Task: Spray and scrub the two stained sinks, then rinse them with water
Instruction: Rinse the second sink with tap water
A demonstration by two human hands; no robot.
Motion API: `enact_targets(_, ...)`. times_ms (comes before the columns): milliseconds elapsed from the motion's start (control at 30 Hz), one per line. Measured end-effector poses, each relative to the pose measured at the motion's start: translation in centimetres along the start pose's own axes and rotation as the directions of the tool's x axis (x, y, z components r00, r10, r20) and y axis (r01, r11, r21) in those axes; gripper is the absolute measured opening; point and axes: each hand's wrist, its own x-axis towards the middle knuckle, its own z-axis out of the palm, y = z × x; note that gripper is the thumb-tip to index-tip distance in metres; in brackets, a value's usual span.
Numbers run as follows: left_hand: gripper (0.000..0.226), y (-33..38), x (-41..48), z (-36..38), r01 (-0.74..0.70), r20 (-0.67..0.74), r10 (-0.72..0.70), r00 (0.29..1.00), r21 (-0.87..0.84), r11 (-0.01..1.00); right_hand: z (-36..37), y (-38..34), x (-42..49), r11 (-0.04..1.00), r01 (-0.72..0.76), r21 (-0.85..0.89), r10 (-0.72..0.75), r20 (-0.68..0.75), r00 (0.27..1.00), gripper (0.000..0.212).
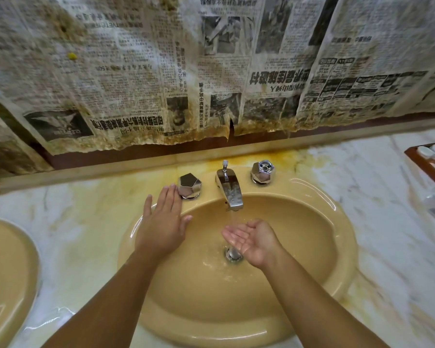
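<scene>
A tan oval sink (319,222) fills the middle of the head view. Water runs from its chrome faucet (229,188) down toward the drain (233,255). My right hand (251,238) is cupped palm up under the stream, holding nothing. My left hand (162,219) lies flat, palm down, over the sink's left rim, fingertips just beside the left chrome knob (189,185). The right chrome knob (262,171) stands untouched. A second tan sink (8,267) shows partly at the left edge.
White marble counter (86,222) with yellow stains (281,156) behind the faucet. Stained old newspaper (211,71) covers the wall above. A wooden tray (412,156) with small white bottles sits at the right edge.
</scene>
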Motion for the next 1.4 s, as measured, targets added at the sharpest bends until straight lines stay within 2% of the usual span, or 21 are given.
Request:
enact_targets(100,0.075,0.0,0.0,0.0,-0.002,0.002,0.002,1.000,0.006,1.000,0.4,-0.4,-0.9,0.993,-0.013,0.121,0.005,0.071,0.997,0.039)
enact_targets(167,0.073,0.1,0.0,0.0,-0.004,0.004,0.004,1.000,0.007,1.000,0.9,-1.7,-2.0,0.990,0.018,0.136,-0.032,0.099,0.995,0.040)
enact_targets(267,0.075,0.0,0.1,0.0,0.002,0.005,-0.002,1.000,0.017,1.000,2.1,-5.1,-3.4,0.968,0.235,-0.085,-0.223,0.124,0.967,0.047)
enact_targets(333,0.074,0.0,0.0,-0.1,-0.002,0.018,0.001,1.000,0.027,1.000,3.3,-7.2,-3.8,0.862,0.458,-0.215,-0.443,0.116,0.889,0.045)
enact_targets(367,0.073,0.0,0.0,-0.1,-0.003,0.023,0.002,1.000,0.029,1.000,3.7,-7.9,-3.9,0.768,0.570,-0.291,-0.571,0.093,0.816,0.044)
enact_targets(400,0.073,0.0,0.0,-0.1,-0.002,0.020,0.001,1.000,0.027,1.000,3.8,-8.4,-3.9,0.675,0.641,-0.365,-0.668,0.068,0.742,0.044)
enact_targets(433,0.073,0.1,-0.1,-0.2,-0.001,0.015,0.001,1.000,0.024,1.000,3.8,-8.4,-3.8,0.625,0.670,-0.401,-0.710,0.063,0.701,0.045)
enact_targets(467,0.073,0.1,-0.1,-0.3,-0.003,0.011,0.003,1.000,0.020,1.000,3.6,-8.1,-3.5,0.631,0.661,-0.406,-0.698,0.075,0.712,0.045)
enact_targets(500,0.073,0.1,-0.1,-0.4,-0.004,0.010,0.004,1.000,0.015,1.000,2.9,-7.3,-2.7,0.670,0.618,-0.412,-0.647,0.085,0.758,0.046)
enact_targets(567,0.072,0.1,-0.1,-0.4,-0.001,0.018,0.001,1.000,0.006,1.000,1.2,-4.5,-1.1,0.808,0.428,-0.404,-0.443,0.061,0.894,0.046)
enact_targets(600,0.073,0.1,-0.1,-0.4,-0.003,0.019,0.003,1.000,0.006,1.000,0.4,-3.0,-0.3,0.890,0.302,-0.341,-0.309,0.033,0.950,0.046)
enact_targets(667,0.073,0.0,-0.1,-0.3,-0.006,0.011,0.006,1.000,0.004,1.000,-0.2,-0.5,0.4,0.987,0.082,-0.140,-0.081,0.007,0.997,0.047)
enact_targets(733,0.073,-0.3,-0.1,-0.1,-0.010,0.014,0.010,1.000,-0.007,1.000,0.5,0.2,0.6,0.997,0.000,0.077,-0.002,0.025,1.000,0.049)
enact_targets(800,0.074,-0.5,-0.2,0.1,-0.015,0.017,0.015,1.000,-0.013,1.000,1.9,-0.5,0.2,0.968,-0.002,0.251,-0.024,0.101,0.995,0.046)
enact_targets(867,0.072,-0.6,-0.2,-0.1,-0.018,0.034,0.018,0.999,-0.019,1.000,3.2,-1.5,-0.8,0.945,0.013,0.328,-0.079,0.189,0.979,0.039)
enact_targets(1000,0.071,-0.6,-0.4,-0.4,-0.022,0.035,0.025,0.999,-0.061,0.998,2.8,-1.8,-1.5,0.932,0.064,0.356,-0.125,0.149,0.981,0.043)
enact_targets(1100,0.071,-0.8,-0.7,-0.1,-0.029,0.008,0.030,1.000,-0.101,0.994,3.1,-1.1,-2.0,0.922,0.077,0.379,-0.168,0.213,0.962,0.040)
enact_targets(1267,0.072,-1.6,-2.3,0.2,-0.039,-0.030,0.035,0.999,-0.138,0.990,4.1,-0.8,-2.3,0.914,0.108,0.390,-0.196,0.191,0.962,0.040)
enact_targets(1400,0.069,-2.1,-4.1,0.7,-0.026,-0.034,0.021,0.999,-0.145,0.989,3.8,0.0,-1.7,0.932,0.126,0.339,-0.180,0.133,0.975,0.049)
